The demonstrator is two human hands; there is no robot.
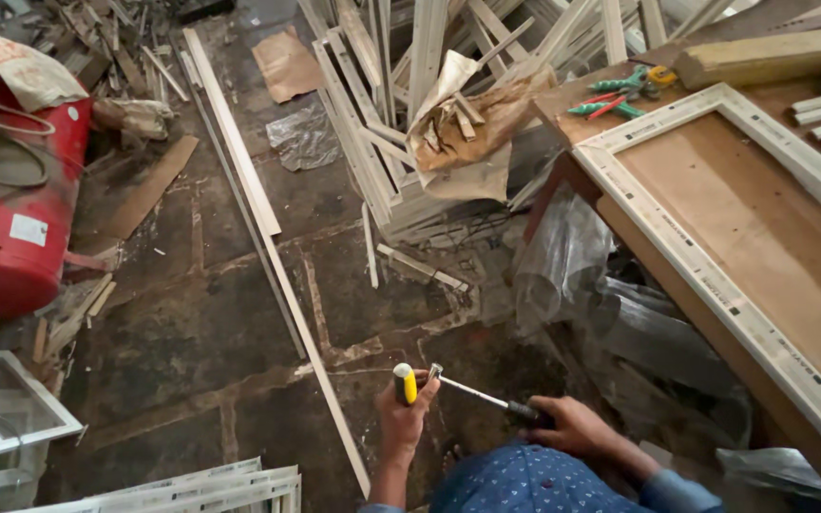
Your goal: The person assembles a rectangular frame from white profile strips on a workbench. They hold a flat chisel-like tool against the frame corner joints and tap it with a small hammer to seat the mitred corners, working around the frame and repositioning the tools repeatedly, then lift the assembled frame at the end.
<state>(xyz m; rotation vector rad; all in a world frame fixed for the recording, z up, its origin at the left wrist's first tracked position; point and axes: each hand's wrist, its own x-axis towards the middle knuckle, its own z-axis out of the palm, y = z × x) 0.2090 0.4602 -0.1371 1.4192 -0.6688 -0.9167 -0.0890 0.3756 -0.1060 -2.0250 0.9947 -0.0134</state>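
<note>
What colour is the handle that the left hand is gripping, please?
Yellow with a black end; the handle sticks up out of the left hand, seen in the head view.

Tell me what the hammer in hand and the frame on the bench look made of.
Hammer: shiny shaft and head, likely steel; yellow-and-black grip in the left hand looks rubber or plastic. Frame: off-white, smooth, probably plastic profile or painted wood; cannot tell which.

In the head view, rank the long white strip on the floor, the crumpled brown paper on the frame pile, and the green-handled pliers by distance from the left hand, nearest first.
From the left hand, which grips a yellow-handled tool:
1. Long white strip, on the floor just beside that hand, to the left.
2. Crumpled brown paper, up on the pile of white frames, mid-picture.
3. Green-handled pliers, on the wooden bench at upper right.
</note>
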